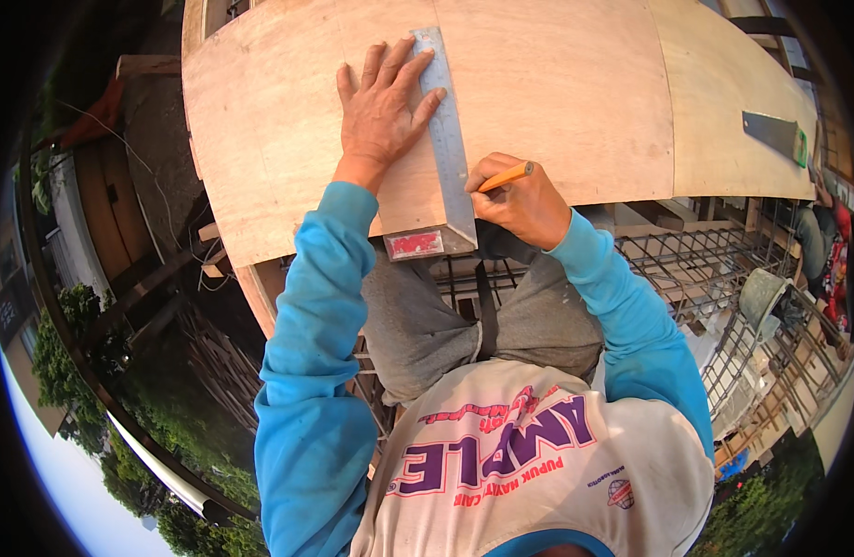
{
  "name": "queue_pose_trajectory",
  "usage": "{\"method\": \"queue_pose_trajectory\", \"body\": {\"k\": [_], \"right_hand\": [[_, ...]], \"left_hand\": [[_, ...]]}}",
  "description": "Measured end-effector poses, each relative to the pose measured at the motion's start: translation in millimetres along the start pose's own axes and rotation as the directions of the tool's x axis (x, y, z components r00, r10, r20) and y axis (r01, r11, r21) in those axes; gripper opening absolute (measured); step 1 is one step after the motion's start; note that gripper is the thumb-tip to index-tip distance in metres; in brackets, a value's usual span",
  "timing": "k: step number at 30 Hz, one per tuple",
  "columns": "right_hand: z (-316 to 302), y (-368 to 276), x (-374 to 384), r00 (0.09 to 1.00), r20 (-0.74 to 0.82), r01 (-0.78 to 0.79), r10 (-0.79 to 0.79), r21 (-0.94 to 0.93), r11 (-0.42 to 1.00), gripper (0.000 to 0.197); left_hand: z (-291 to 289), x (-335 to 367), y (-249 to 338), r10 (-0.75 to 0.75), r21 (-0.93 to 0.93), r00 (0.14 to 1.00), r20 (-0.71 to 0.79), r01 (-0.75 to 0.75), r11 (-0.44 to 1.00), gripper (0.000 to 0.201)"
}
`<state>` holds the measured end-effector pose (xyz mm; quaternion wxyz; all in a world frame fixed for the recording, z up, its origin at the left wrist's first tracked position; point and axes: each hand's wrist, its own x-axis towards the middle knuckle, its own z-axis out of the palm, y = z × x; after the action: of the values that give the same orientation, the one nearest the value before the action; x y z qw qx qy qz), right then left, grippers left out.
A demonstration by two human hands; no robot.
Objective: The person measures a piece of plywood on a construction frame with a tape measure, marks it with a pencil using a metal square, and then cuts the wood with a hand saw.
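Note:
A try square (445, 139) lies on a plywood sheet (557, 84), its metal blade running away from me and its stock against the near edge. My left hand (382, 110) is spread flat, palm down, across the plywood, with fingertips and thumb pressing on the blade's left side. In my right hand (524, 206) is an orange pencil (507, 176), gripped between fingers and thumb beside the blade's right edge, close to the sheet's near edge. The pencil's writing tip is hidden by my fingers.
A handsaw (776, 137) with a green handle lies at the plywood's right end. Below the sheet, a rebar grid (696, 269) spreads to the right, with a grey bucket (763, 299) on it. Another person (821, 237) is at the far right.

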<state>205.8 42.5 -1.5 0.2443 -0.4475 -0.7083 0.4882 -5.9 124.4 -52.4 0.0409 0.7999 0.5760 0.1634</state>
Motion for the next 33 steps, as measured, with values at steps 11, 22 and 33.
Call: {"method": "queue_pose_trajectory", "body": {"k": [11, 22, 33], "right_hand": [[0.7, 5.6, -22.5, 0.988, 0.137, 0.061, -0.066, 0.04, 0.997, 0.012], [-35.6, 32.3, 113.1, 0.942, -0.25, 0.197, -0.223, -0.128, 0.972, 0.011], [28.1, -3.7, -92.2, 0.874, 0.324, -0.457, 0.361, 0.299, 0.838, 0.016]], "left_hand": [[-3.0, 0.1, 0.4, -0.004, -0.028, 1.0, -0.006, 0.004, 1.0, 0.05], [0.5, 6.6, 4.0, -0.039, 0.06, 0.998, 0.039, 0.036, 0.998, 0.055], [-5.6, 4.7, 9.2, -0.045, 0.028, 0.998, 0.052, 0.044, 0.999, 0.052]]}}
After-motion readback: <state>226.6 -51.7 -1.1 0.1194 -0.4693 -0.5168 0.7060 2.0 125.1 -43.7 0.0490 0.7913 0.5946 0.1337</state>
